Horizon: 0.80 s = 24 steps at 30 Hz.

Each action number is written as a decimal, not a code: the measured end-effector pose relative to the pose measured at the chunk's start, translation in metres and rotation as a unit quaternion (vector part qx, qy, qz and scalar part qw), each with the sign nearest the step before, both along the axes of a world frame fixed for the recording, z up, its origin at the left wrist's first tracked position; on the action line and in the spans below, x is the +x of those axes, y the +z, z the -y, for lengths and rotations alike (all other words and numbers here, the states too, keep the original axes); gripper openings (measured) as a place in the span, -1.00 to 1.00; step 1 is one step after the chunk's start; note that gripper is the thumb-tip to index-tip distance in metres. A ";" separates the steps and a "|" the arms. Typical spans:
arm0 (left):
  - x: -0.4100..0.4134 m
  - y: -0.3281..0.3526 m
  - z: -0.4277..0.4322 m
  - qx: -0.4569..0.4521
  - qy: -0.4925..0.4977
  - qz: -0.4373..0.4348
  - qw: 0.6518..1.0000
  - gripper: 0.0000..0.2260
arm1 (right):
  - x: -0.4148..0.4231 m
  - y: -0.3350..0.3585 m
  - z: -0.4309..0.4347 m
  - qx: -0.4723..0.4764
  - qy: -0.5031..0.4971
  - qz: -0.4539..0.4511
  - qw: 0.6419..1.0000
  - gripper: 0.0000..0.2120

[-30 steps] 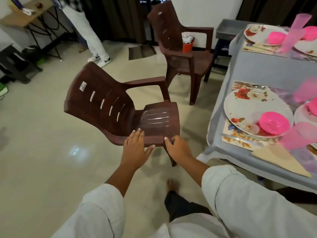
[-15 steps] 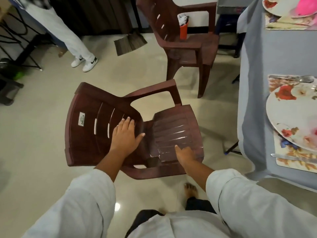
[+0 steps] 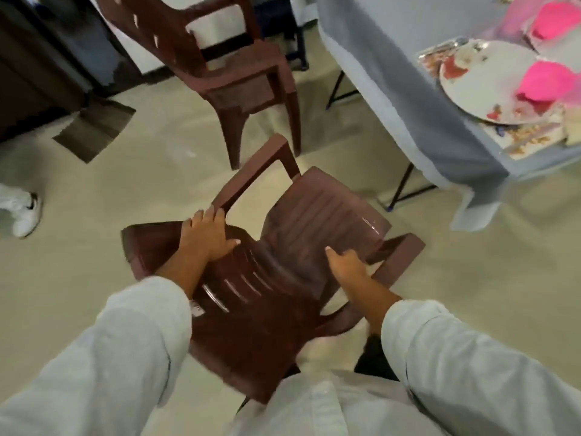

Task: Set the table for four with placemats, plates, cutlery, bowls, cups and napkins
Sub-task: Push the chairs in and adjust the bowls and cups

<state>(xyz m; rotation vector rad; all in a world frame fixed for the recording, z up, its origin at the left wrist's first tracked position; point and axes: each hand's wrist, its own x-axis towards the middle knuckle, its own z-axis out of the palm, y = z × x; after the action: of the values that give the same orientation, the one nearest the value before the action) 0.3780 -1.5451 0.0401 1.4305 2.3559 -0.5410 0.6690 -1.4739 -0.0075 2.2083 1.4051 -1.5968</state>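
Note:
I hold a brown plastic armchair (image 3: pixel 314 215) tilted in front of me, its seat pointing toward the table. My left hand (image 3: pixel 207 236) grips the backrest's edge where the armrest joins. My right hand (image 3: pixel 345 265) grips the seat's near side, thumb on top. On the grey-clothed table (image 3: pixel 393 73) at upper right lies a floral placemat (image 3: pixel 522 136) with a floral plate (image 3: pixel 481 77) and a pink bowl (image 3: pixel 547 83) on it. Another pink bowl (image 3: pixel 556 20) shows blurred farther back.
A second brown armchair (image 3: pixel 239 67) stands beyond the held one, left of the table. The table's dark folding legs (image 3: pixel 405 180) reach the floor near the chair. A dark mat (image 3: pixel 94 127) lies on the floor at left, and another person's white shoe (image 3: pixel 26 215) is at the left edge.
The chair has swung round and come closer to me, seat now toward the table. My left hand slid from mid-backrest to its edge by the armrest. My right hand keeps its hold.

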 end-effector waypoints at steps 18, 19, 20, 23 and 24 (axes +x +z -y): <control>-0.075 0.061 0.070 -0.074 -0.099 -0.105 0.987 -0.34 | -0.039 0.075 0.223 -0.192 -0.396 -0.261 0.859 -0.85; -0.077 0.062 0.070 -0.074 -0.091 -0.089 0.989 -0.36 | -0.041 0.079 0.221 -0.186 -0.409 -0.266 0.853 -0.89; -0.078 0.058 0.068 -0.081 -0.071 -0.073 0.992 -0.39 | -0.042 0.077 0.219 -0.179 -0.409 -0.261 0.856 -0.93; -0.103 0.067 0.042 -0.079 -0.097 -0.029 0.992 -0.42 | -0.065 0.081 0.208 -0.106 -0.433 -0.244 0.861 -0.84; -0.109 0.063 0.033 -0.093 -0.102 -0.013 0.990 -0.42 | -0.066 0.081 0.207 -0.096 -0.434 -0.235 0.864 -0.78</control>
<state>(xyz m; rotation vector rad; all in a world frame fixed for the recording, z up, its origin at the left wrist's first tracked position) 0.2689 -1.5784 0.1035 1.5931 2.1255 -0.8155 0.6030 -1.6805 0.0738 2.5797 0.1561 -2.5196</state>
